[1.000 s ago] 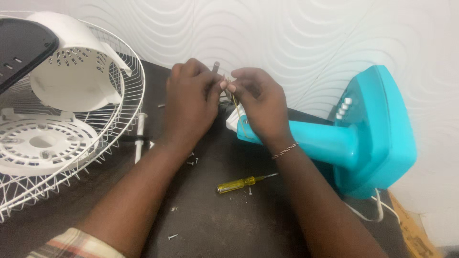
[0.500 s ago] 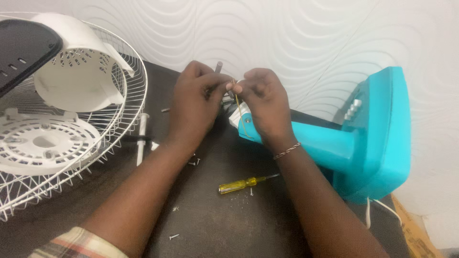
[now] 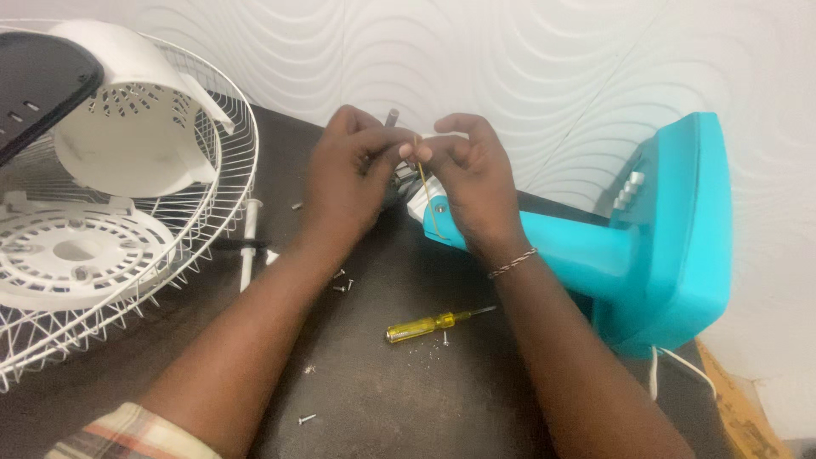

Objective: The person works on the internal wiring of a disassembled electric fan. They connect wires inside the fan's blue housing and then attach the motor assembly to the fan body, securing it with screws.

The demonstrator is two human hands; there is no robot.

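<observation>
Both hands meet at the top end of the turquoise plastic fan stand [image 3: 595, 255], which lies on its side across the dark tabletop [image 3: 408, 399] with its base toward the wall. Left hand [image 3: 344, 183]: fingers curled shut around a small dark grey metal shaft [image 3: 392, 116] that pokes up above the knuckles. Right hand [image 3: 472, 183]: thumb and forefinger pinched together on a thin yellowish wire [image 3: 422, 183] that runs down toward the white fitting at the neck of the stand; what the wire joins to is hidden under the fingers. A yellow-handled screwdriver [image 3: 425, 325] lies loose on the table just below the wrists, with several small loose screws [image 3: 342, 286] scattered near it. To the left, well apart, a white wire fan guard [image 3: 212, 229] holds a white plastic motor housing [image 3: 136, 127] and a white vented round cover [image 3: 72, 255]. Risks, as judged: the wire looks fine enough to kink or snap if the pinch pulls sideways; a forearm sweeping back could send the screws off the table edge; the stand rests on a narrow side and might roll if pressed unevenly.
</observation>
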